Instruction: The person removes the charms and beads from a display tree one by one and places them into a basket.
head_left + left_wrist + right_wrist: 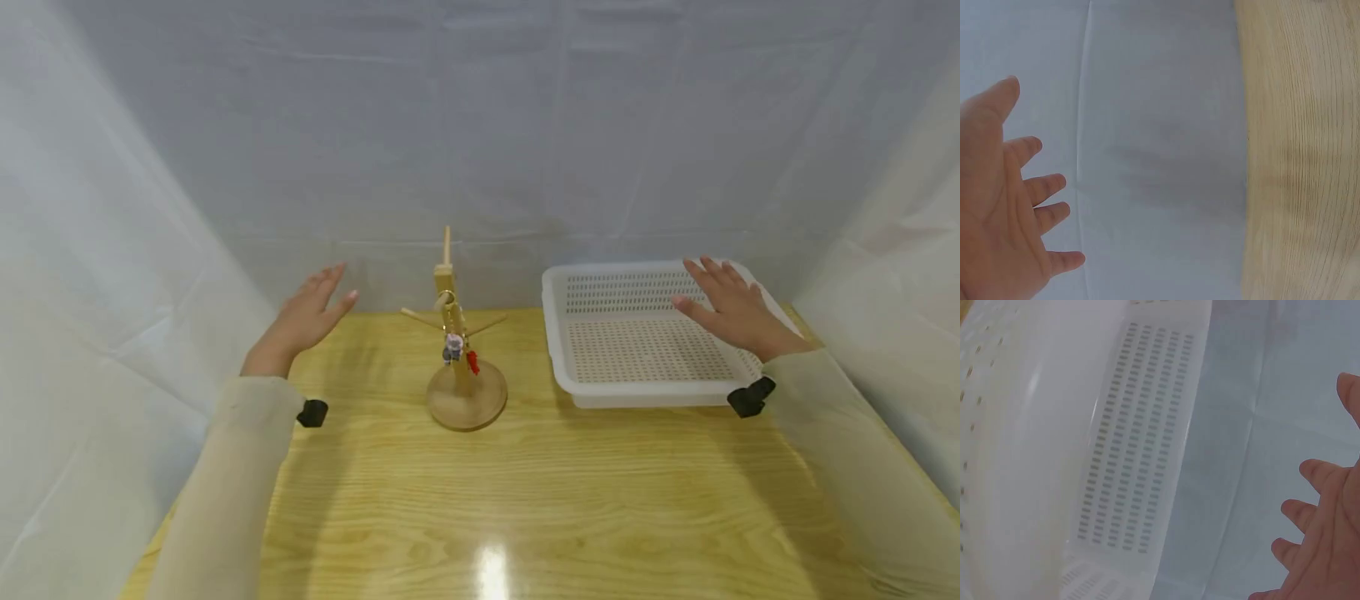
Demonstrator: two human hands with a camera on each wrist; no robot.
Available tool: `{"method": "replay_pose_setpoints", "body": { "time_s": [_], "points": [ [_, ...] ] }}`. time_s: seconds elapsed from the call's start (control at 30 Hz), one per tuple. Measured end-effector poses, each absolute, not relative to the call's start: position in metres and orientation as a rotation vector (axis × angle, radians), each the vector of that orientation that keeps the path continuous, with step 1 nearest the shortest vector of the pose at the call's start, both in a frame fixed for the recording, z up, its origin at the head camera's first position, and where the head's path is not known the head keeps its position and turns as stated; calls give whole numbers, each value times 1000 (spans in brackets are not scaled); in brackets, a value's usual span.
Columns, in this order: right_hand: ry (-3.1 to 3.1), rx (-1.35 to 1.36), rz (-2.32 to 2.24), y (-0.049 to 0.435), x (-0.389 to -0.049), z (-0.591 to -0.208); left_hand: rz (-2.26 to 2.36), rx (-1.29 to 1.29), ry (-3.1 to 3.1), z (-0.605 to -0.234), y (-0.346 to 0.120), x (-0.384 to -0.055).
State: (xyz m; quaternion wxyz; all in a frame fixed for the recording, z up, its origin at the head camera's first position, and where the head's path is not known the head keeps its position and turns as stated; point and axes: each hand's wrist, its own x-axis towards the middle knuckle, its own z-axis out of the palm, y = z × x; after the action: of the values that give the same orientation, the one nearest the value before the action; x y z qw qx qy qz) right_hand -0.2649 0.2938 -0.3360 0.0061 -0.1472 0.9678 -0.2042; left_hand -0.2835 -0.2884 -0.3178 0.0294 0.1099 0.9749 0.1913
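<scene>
My left hand (303, 317) is held in the air left of a wooden stand, fingers spread and nothing in it; the left wrist view shows its bare palm (997, 212). Over the white perforated basket (562, 333) hovers my right hand (731, 308), also spread and holding nothing. Between the hands stands the wooden peg stand (465, 400) on its round base. Small charms hang from it: a grey-and-white figure (453, 347) and a red one (472, 362), with gold-coloured rings or chains above them. Their exact kind is too small to tell.
The wood-grain table (480, 492) reaches to a pale plastic sheet (495, 150) at the back. More sheeting (90, 250) hangs at both sides. The stand's pegs stick out in several directions. In the right wrist view the basket's slotted wall (1135, 437) is close.
</scene>
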Motion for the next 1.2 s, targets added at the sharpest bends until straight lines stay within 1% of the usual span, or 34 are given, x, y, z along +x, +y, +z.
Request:
{"method": "replay_pose_setpoints", "body": {
  "time_s": [0.27, 0.57, 0.83, 1.2],
  "points": [
    [2978, -524, -703, 270, -265, -335, 728, 442, 2955, -321, -287, -281],
    [2944, -619, -741, 244, -266, -338, 915, 490, 2918, -324, -283, -281],
    [2894, -747, -814, 222, -265, -340, 1119, 567, 2831, -325, -274, -280],
    [2747, -796, -1073, 181, -261, -349, 1406, 634, 2675, -329, -256, -277]
  ]
}}
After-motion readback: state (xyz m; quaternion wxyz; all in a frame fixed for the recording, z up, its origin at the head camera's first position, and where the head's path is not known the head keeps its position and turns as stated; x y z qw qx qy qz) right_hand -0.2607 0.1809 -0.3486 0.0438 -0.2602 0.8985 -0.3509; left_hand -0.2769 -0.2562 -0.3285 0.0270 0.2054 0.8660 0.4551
